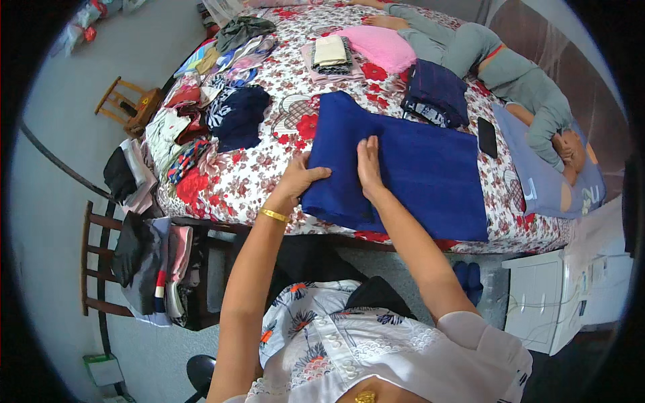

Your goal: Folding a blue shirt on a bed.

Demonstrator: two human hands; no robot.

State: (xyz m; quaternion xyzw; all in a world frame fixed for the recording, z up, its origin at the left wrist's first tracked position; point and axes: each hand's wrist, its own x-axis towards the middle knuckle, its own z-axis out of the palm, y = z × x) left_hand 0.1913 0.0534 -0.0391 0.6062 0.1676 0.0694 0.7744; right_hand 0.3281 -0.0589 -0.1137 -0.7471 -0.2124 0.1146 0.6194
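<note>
A royal-blue piece of cloth (428, 176) lies on the bed before me, its left part folded over into a thicker layer. My left hand (298, 181) grips the left folded edge, thumb on top and the other fingers partly hidden behind the fabric. With fingers stretched out, my right hand (370, 165) rests on edge against the cloth, near the step where the folded layer ends. Just beyond the cloth sits a stack of folded dark navy clothes (437, 93). A black smartphone (487, 137) lies beside its right end.
Rumpled clothes (186, 118) heap on the bed's left side. Folded towels (331, 53) and a pink cushion (380, 48) lie farther back. A person (529, 83) lies at the right on a blue pillow (544, 176). Clothes hang over a wooden chair (95, 259); a white cabinet (534, 292) stands right.
</note>
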